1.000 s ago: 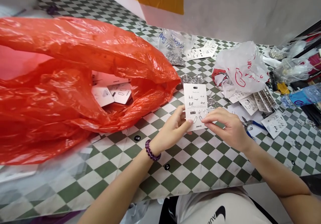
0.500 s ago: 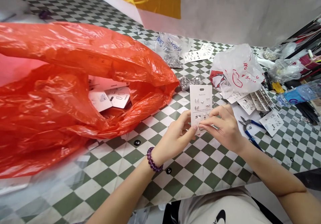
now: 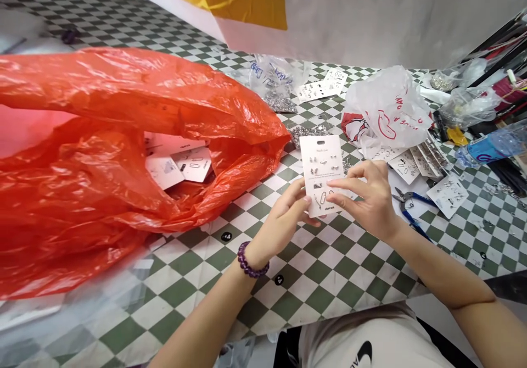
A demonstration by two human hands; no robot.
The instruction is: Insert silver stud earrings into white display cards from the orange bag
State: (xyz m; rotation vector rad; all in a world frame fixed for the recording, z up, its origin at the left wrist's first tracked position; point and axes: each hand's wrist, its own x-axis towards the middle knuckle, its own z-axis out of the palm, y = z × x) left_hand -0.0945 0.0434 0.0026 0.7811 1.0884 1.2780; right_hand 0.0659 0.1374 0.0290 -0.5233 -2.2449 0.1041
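Observation:
A white earring card (image 3: 323,162) with a hanging slot at its top and several small metal earrings on its face stands nearly upright over the table. My left hand (image 3: 284,222), with a purple bead bracelet (image 3: 250,263) at the wrist, pinches the card's lower left edge, thumb in front and fingers behind. At the card's lower right, my right hand (image 3: 368,198) has its thumb and index fingertip a little apart, in front of the earrings. Nothing shows between those fingertips. Behind the card lies a heap of small silver pieces (image 3: 307,133).
A large red plastic bag (image 3: 177,93) holding more cards (image 3: 193,165) fills the left. Blue-handled pliers (image 3: 411,219), stacked earring cards (image 3: 405,165) and a white plastic bag (image 3: 385,104) lie at right. A clear bag of silver parts (image 3: 278,85) sits behind.
The card has shifted a little left and turned more face-on. My right hand's fingertips have moved apart, uncovering the earrings along the card's bottom row.

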